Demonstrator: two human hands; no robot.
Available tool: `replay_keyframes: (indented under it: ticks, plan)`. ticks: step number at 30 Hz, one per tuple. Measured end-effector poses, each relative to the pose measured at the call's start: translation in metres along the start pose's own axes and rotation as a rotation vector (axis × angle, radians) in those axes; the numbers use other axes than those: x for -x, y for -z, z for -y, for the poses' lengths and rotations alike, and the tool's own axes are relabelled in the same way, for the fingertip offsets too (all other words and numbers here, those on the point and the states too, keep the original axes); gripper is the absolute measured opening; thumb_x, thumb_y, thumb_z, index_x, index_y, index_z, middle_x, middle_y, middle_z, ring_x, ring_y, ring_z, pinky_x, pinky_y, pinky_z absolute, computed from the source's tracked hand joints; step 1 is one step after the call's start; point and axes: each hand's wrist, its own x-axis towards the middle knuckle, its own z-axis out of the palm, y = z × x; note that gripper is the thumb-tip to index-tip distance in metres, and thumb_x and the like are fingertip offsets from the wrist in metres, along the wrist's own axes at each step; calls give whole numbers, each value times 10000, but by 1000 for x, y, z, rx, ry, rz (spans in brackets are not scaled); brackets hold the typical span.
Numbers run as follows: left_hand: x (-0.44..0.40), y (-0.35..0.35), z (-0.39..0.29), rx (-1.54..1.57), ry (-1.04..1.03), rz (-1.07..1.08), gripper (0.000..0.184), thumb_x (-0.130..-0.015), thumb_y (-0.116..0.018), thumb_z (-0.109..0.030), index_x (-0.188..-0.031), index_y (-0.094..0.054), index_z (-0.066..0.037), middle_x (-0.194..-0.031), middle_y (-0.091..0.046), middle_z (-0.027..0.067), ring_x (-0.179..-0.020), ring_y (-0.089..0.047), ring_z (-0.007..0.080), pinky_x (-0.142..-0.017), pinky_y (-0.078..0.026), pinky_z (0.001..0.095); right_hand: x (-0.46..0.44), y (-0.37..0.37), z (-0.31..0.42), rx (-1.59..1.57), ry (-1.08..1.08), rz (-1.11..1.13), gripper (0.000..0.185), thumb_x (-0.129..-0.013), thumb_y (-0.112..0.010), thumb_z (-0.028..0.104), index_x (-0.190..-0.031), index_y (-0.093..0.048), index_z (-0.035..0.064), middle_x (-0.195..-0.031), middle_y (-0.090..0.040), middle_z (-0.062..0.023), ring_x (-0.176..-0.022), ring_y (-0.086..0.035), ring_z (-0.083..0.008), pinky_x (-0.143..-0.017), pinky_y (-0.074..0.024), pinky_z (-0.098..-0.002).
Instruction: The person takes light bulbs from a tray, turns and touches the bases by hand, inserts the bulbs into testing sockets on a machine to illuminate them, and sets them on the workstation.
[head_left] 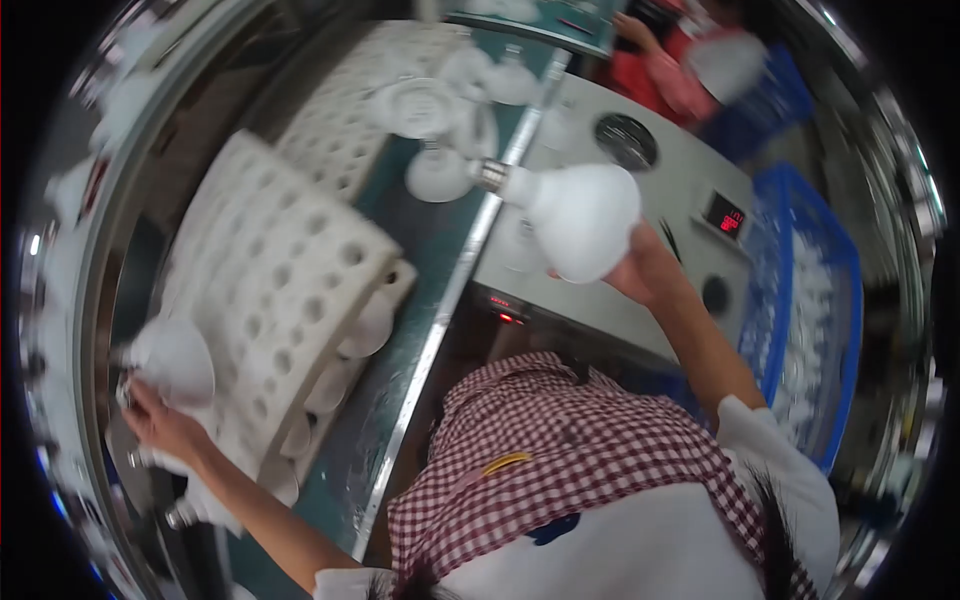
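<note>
In my right hand (643,268) is a large white reflector light bulb (590,215), held by its wide end. Its metal screw base points left, over the metal edge of the green bench. At the far left, the fingers of my left hand (165,425) are curled at the narrow end of another white light bulb (182,362), beside a white foam tray (300,290) with rows of holes. More bulbs (368,325) lie under the tilted tray. Others (210,505) stick out below my left hand, their metal bases pointing left.
Several bulbs (437,175) stand on the green bench (425,235) beyond the tray. The grey test table (590,295) carries a black round disc (626,140) and a red-digit meter (725,215). At right is a blue crate (852,300); a co-worker in red (660,75) is across.
</note>
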Motion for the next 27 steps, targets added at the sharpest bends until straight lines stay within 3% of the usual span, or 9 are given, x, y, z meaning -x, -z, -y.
replay_keyframes:
  ticks: [2, 6, 8, 10, 12, 13, 15, 20, 27]
  plan:
    - [19, -25, -42, 45, 89, 58, 270, -871, -495, -249, -952, -571, -3, -932, -590, 83, -828, -552, 140, -710, -453, 275, 14, 11, 3, 10, 51, -76, 806, -679, -660, 425, -1275, -228, 97, -1231, -372, -123, -1072, -461, -298, -808, -442, -516]
    - [52, -71, -104, 141, -98, 253, 372, -923, -350, -295, -980, -568, 1, -1029, -546, 106, -892, -530, 190, -743, -442, 315, 51, 42, 22, 84, 101, -192, 822, -682, -629, 497, -1291, -246, 98, -1267, -354, -114, -1114, -424, -283, -828, -421, -534]
    - [72, -92, -125, 442, -69, 396, 405, -931, -313, -279, -1045, -495, 64, -1061, -524, 141, -976, -500, 231, -809, -428, 346, 81, 62, 34, 236, 76, -321, 827, -672, -644, 479, -1291, -246, 101, -1260, -356, -112, -1106, -431, -271, -840, -429, -486]
    - [98, -111, -144, 636, 52, 486, 406, -929, -317, -268, -1069, -453, 89, -1079, -509, 156, -1000, -489, 244, -835, -421, 362, 118, 79, 53, 515, 53, -649, 927, -593, -720, 345, -1320, -202, 94, -1272, -339, -122, -1106, -432, -241, -842, -436, -411]
    - [138, -135, -171, 616, 44, 542, 418, -919, -344, -290, -1055, -450, 91, -1082, -496, 163, -990, -490, 249, -843, -419, 367, 158, 109, 77, 920, -94, -871, 962, -555, -736, 303, -1322, -204, 72, -1264, -352, -146, -1110, -428, -257, -871, -410, -397]
    - [156, -144, -174, 638, 75, 652, 424, -914, -352, -299, -1054, -447, 90, -1075, -495, 163, -983, -490, 248, -845, -420, 365, 179, 132, 87, 912, -117, -901, 962, -555, -736, 303, -1322, -204, 72, -1264, -352, -146, -1110, -428, -257, -871, -410, -397]
    - [190, -159, -173, 616, 136, 860, 420, -904, -373, -304, -1056, -442, 81, -1061, -495, 164, -972, -490, 247, -842, -426, 365, 214, 182, 94, 1650, -191, -894, 1048, -483, -775, 378, -1318, -215, 82, -1232, -343, -246, -1100, -409, -364, -899, -382, -413]
    - [259, -175, -178, 606, 317, 1167, 349, -875, -464, -232, -1085, -431, 44, -1064, -502, 155, -993, -489, 239, -856, -409, 356, 242, 250, 79, 1760, -420, -987, 1029, -477, -761, 381, -1316, -228, 116, -1244, -321, -270, -1127, -372, -401, -953, -319, -420]
    - [286, -184, -180, 627, 370, 1291, 354, -850, -514, -188, -1114, -429, 32, -1068, -506, 147, -1005, -486, 225, -891, -375, 352, 225, 287, 65, 1777, -646, -942, 1011, -487, -770, 342, -1314, -231, 123, -1247, -322, -250, -1149, -341, -383, -966, -299, -408]
